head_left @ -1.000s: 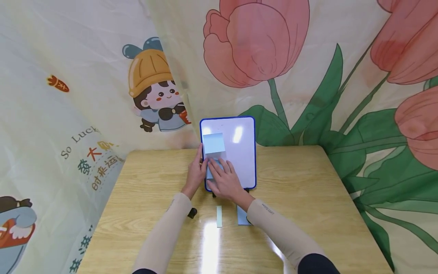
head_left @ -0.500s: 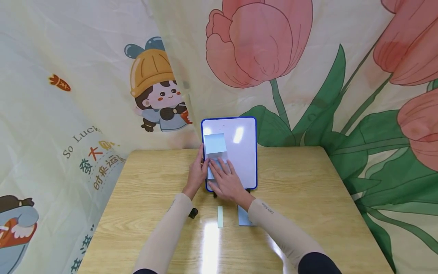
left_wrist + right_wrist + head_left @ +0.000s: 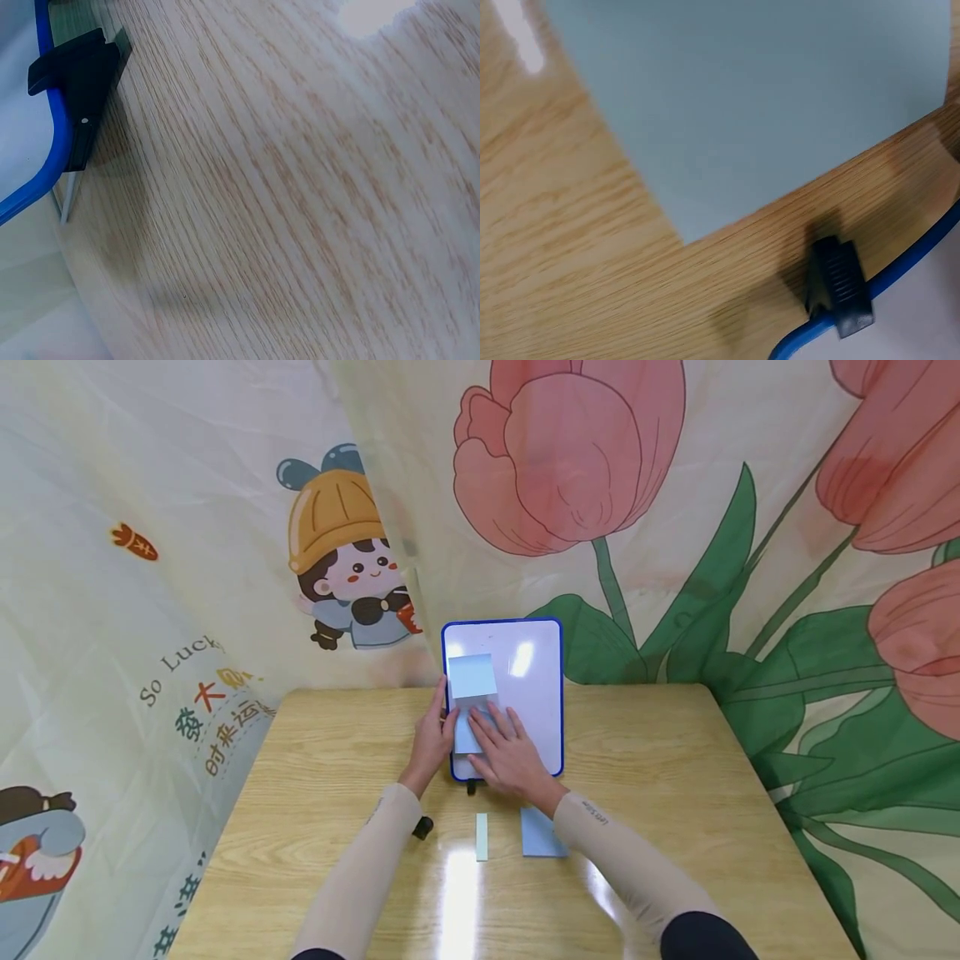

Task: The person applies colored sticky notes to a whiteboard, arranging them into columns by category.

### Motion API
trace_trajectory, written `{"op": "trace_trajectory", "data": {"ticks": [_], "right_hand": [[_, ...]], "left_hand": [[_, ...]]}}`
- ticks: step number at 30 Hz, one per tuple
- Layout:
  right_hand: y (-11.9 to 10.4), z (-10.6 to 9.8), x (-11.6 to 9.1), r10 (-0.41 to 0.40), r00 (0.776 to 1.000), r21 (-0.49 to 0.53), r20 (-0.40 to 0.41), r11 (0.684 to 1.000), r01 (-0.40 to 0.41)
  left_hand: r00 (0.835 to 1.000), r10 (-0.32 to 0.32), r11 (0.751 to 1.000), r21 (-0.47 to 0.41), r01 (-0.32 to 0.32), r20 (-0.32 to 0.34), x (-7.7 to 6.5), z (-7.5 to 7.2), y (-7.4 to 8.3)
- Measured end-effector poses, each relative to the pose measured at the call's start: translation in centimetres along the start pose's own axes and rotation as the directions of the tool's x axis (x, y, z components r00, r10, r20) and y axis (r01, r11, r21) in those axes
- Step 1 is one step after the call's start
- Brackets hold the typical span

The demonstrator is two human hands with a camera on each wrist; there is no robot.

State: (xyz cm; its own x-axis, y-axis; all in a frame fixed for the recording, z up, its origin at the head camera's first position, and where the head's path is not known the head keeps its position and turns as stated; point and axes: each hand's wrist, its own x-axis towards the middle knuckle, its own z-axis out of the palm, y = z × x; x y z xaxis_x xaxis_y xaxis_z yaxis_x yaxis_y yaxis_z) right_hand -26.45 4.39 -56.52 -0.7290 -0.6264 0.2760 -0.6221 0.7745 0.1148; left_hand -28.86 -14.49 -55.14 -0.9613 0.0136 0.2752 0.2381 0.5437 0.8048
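A small whiteboard [image 3: 536, 714] with a blue rim stands propped on the wooden table. Two light blue sticky notes are on its left half: an upper note [image 3: 472, 675], whose lower edge stands off the board, and a lower note [image 3: 465, 742], partly covered by fingers. My left hand [image 3: 429, 743] grips the board's left edge, thumb at the front beside the lower note. Fairly straight, spread fingers of my right hand [image 3: 512, 758] rest on the lower note's right part and the board. Neither hand is visible in the wrist views.
On the table [image 3: 637, 777] lie a blue sheet [image 3: 542, 833], under the right forearm's line, and a narrow pale strip [image 3: 482, 837]. A small black object [image 3: 423, 827] sits by the left forearm. Black clip feet [image 3: 79, 97] hold the board's rim. A printed curtain [image 3: 570, 577] hangs behind.
My right hand has slid slightly to the right across the lower note, uncovering more of it and of the blue sheet on the table. The left hand stays at the board's edge.
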Motion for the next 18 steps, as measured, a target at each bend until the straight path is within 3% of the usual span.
{"op": "trace_trajectory", "data": {"ticks": [10, 18], "right_hand": [[1.2, 0.4, -0.8, 0.013, 1.0, -0.038, -0.018, 0.999, -0.014], [1.8, 0.3, -1.5, 0.04, 0.999, -0.006, -0.018, 0.999, -0.04]], "left_hand": [[1.0, 0.002, 1.0, -0.005, -0.002, 0.002, 0.0, -0.1, 0.2], [1.0, -0.012, 1.0, -0.007, 0.012, 0.012, 0.0, -0.1, 0.0]]}}
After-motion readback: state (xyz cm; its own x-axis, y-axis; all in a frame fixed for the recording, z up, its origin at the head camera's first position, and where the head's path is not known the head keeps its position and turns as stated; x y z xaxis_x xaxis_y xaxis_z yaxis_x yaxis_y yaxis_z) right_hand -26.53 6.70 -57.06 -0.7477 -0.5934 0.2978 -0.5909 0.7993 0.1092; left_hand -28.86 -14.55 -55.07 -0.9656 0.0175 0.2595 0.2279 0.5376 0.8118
